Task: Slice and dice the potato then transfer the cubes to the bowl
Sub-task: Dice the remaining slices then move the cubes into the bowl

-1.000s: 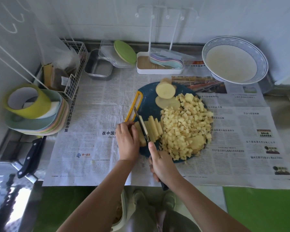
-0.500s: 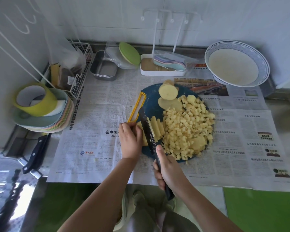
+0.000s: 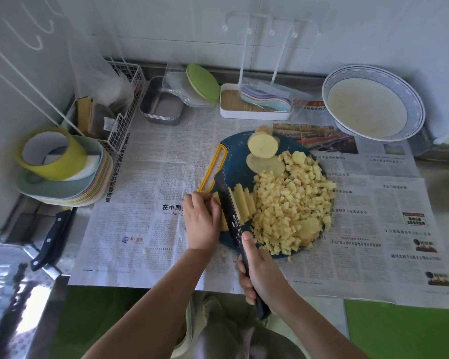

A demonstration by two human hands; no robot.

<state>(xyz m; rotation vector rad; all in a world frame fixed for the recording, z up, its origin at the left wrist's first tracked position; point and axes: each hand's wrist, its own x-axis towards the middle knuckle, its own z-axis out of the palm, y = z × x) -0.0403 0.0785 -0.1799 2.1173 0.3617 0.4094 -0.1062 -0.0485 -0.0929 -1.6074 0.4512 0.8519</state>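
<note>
Gripping a black knife (image 3: 228, 206) by its handle, the right hand (image 3: 259, 274) rests the blade on potato sticks (image 3: 240, 204) that the left hand's (image 3: 202, 221) curled fingers pin to the blue cutting board (image 3: 237, 161), beside piled potato cubes (image 3: 293, 206); the bowl (image 3: 372, 102) sits behind.

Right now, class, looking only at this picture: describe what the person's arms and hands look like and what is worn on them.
The left hand and right hand are bare: no gloves, rings, watch or bracelet show. The left forearm and right forearm are uncovered down to the picture's lower edge, so no sleeve is in view.
</note>
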